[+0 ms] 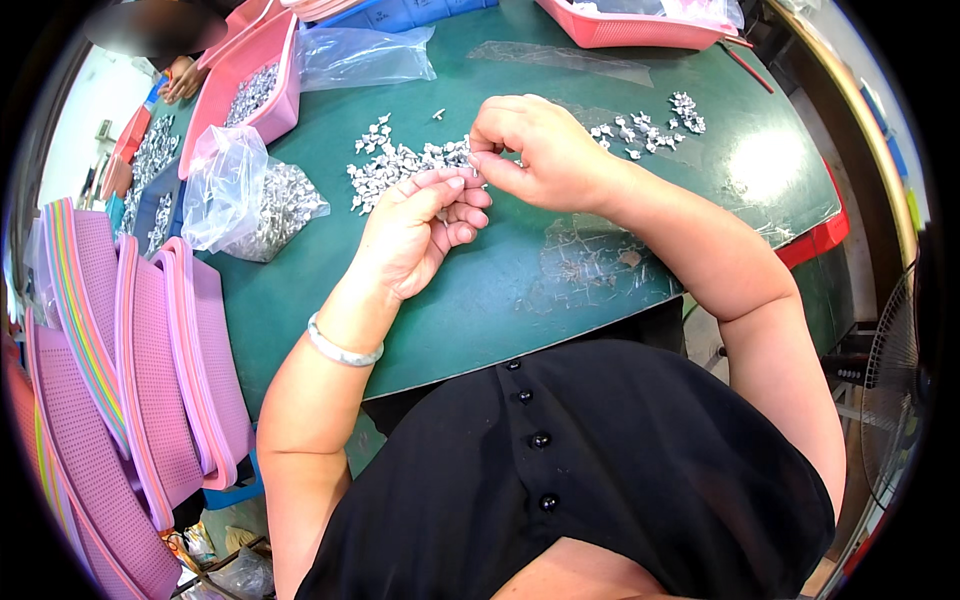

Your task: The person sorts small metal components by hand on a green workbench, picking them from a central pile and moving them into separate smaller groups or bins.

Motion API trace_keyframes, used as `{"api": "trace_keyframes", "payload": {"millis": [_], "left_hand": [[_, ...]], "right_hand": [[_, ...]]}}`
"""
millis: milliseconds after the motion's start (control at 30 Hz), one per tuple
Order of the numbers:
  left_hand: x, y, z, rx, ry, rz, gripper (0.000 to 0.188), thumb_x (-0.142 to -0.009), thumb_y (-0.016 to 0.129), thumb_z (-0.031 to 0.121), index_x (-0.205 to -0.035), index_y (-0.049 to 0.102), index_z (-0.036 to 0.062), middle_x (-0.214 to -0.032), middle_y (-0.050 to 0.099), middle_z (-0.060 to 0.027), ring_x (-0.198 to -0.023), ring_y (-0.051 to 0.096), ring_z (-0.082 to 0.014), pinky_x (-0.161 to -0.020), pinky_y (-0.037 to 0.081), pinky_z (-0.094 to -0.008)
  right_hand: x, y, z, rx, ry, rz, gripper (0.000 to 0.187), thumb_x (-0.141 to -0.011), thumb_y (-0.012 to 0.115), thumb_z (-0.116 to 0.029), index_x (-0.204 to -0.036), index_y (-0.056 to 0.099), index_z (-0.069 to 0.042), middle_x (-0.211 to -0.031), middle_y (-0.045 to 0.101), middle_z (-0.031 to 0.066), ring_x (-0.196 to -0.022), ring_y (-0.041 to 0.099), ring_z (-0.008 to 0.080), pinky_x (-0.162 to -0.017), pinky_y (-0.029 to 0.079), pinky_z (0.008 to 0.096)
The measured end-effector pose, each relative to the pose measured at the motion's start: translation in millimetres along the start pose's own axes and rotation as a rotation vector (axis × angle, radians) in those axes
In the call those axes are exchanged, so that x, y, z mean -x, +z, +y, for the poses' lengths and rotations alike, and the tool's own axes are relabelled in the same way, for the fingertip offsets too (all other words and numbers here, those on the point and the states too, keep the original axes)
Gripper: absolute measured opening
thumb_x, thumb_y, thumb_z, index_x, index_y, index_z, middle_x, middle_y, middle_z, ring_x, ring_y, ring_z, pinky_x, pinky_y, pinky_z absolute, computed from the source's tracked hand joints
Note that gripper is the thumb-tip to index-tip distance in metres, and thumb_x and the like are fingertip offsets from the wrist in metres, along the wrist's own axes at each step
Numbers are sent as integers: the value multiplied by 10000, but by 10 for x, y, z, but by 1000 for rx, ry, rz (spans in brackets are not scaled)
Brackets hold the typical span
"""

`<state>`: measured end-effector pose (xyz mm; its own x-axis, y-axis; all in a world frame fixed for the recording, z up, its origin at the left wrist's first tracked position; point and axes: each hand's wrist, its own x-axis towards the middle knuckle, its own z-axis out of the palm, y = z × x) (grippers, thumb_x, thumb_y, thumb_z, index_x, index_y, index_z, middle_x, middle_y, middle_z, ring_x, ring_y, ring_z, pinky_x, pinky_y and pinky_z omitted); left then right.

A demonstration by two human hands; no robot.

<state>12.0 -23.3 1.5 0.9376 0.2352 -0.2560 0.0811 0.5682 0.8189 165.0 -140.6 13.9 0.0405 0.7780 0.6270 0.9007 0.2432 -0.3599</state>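
Both hands meet at the near right edge of a pile of small silvery metal parts [385, 172] on the green table. My left hand [420, 222], palm turned up, pinches with thumb and forefinger at a tiny grey metal part, mostly covered by the fingertips. Against those fingertips, my right hand [545, 155] is closed in a pinch. What lies between its own fingers is too small to make out. Right of my right hand, a looser group of similar metal parts [640, 134] is spread out. One single part [438, 115] lies beyond the pile.
On the left, a clear plastic bag [275, 215] full of metal parts stands near a pink bin [290, 105]. Stacked pink-purple baskets [210, 370] flank the table. A pink tray [640, 30] sits at the back. Another person's hand [180, 80] shows far left. A fan [890, 370] stands right.
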Motion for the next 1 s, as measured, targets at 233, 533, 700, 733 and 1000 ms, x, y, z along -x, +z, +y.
{"api": "trace_keyframes", "payload": {"millis": [233, 533, 700, 733, 1000], "left_hand": [[-21, -17, -37, 59, -11, -2, 111, -895, 539, 108, -926, 570, 5, -788, 611, -62, -642, 573, -108, -531, 449, -202], [-16, 8, -43, -70, 92, 103, 70, -860, 601, 83, -887, 582, 21, -748, 599, -50, -600, 557, -101, -509, 440, -199], [-13, 24, -43, -121, 109, 114, 68, -855, 607, 78, -885, 582, 22, -748, 599, -50, -605, 562, -102, -515, 444, -196], [-13, 27, -46, -130, 113, 117, 67, -855, 607, 77, -885, 582, 23, -749, 600, -49, -607, 564, -102, -516, 445, -196], [-11, 16, -34, -139, 88, 129, 19, -842, 580, 45, -852, 565, 50, -846, 619, -81, -707, 596, -114, -592, 481, -200]], "right_hand": [[-10, -4, -45, -51, 16, -11, 93, -751, 593, -120, -767, 567, -33, -772, 585, 102, -758, 569, 300, -675, 458, 378], [1, -104, 157, -126, 92, -18, 68, -820, 580, -60, -825, 557, 4, -759, 555, 100, -687, 544, 220, -617, 439, 309], [15, -171, 254, 7, 102, -103, 73, -809, 565, -56, -842, 569, 9, -794, 579, 122, -732, 565, 292, -649, 452, 350], [25, -178, 272, 35, 132, -156, 76, -804, 567, -56, -846, 573, 7, -803, 582, 124, -749, 566, 300, -662, 454, 358], [39, -258, 274, 105, 243, -495, 73, -774, 591, -74, -813, 589, -13, -801, 582, 114, -822, 569, 306, -711, 455, 380]]}}
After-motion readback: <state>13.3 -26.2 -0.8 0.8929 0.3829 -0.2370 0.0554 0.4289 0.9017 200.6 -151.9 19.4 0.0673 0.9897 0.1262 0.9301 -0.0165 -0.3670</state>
